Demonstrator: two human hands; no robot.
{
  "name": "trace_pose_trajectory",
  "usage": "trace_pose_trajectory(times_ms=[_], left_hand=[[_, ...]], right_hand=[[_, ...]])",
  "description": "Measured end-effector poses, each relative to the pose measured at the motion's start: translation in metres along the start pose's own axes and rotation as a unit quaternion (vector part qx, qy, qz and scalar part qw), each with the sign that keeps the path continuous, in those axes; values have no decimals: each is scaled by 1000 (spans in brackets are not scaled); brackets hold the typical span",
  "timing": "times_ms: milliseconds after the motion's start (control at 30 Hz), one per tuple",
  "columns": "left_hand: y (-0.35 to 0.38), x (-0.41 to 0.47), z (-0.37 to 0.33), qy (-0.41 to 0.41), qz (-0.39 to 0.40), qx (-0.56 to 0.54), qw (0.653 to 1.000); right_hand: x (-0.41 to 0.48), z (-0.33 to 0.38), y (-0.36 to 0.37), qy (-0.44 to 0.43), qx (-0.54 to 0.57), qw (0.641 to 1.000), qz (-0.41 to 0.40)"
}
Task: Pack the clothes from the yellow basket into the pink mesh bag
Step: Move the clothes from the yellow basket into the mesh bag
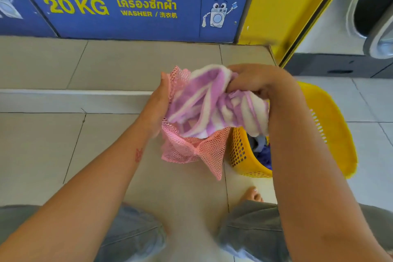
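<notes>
A pink mesh bag (192,149) hangs in mid-air above the tiled floor, its mouth held by my left hand (157,102) at the left rim. My right hand (255,80) grips a purple-and-white striped cloth (210,104), whose lower part sits inside the bag's mouth while the rest bulges above and to the right. The yellow basket (331,125) stands on the floor at the right, partly hidden behind my right forearm. Blue and grey clothes (262,151) lie inside it.
A low tiled step (70,100) runs across the floor in front of a blue washer panel (127,4) marked 20 KG. A yellow post (282,6) and a washer door (378,13) are at the right. My knees and a bare foot (252,194) are below.
</notes>
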State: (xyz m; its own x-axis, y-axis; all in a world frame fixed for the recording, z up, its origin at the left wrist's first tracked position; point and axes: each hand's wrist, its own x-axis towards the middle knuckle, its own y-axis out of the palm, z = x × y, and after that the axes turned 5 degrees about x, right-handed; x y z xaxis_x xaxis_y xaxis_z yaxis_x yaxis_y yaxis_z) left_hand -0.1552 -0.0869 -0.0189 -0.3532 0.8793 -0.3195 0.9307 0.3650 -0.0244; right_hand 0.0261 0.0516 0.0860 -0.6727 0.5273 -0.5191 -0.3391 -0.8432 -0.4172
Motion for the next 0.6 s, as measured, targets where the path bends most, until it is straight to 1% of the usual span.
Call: trace_pose_trajectory(times_ms=[33,67,100,133,200,233,267,300,367,400,433,467,533,600], left_hand=[[1,-5,-2,9,8,6,1000],[0,-6,-1,16,13,19,1000],[0,-8,-1,22,22,30,999],[-1,-10,0,24,28,43,998],[-3,-9,5,14,27,53,998],[-4,-8,6,16,25,54,998],[-6,-6,8,19,25,59,998],[-7,-4,9,24,28,58,998],[-12,-1,13,21,22,73,997],[-15,0,16,11,16,80,997],[-17,2,17,4,12,82,997],[-18,3,17,-3,3,84,996],[-22,6,15,-14,-21,72,997],[-24,8,11,-12,-39,54,998]], right_hand=[[22,-3,15,23,-45,999,2],[41,-9,30,36,-80,996,-20],[62,-17,47,42,-93,993,-62],[77,-25,67,44,-72,990,-113],[97,-38,109,31,38,977,-207],[104,-43,130,14,72,970,-234],[109,-48,149,0,69,968,-240],[113,-53,165,-4,39,974,-224],[117,-68,187,5,-99,981,-170],[119,-79,194,-4,-180,971,-154],[122,-90,197,-14,-236,961,-143],[127,-104,201,-8,-269,955,-128],[137,-128,206,33,-308,947,-88],[142,-141,210,57,-350,933,-65]])
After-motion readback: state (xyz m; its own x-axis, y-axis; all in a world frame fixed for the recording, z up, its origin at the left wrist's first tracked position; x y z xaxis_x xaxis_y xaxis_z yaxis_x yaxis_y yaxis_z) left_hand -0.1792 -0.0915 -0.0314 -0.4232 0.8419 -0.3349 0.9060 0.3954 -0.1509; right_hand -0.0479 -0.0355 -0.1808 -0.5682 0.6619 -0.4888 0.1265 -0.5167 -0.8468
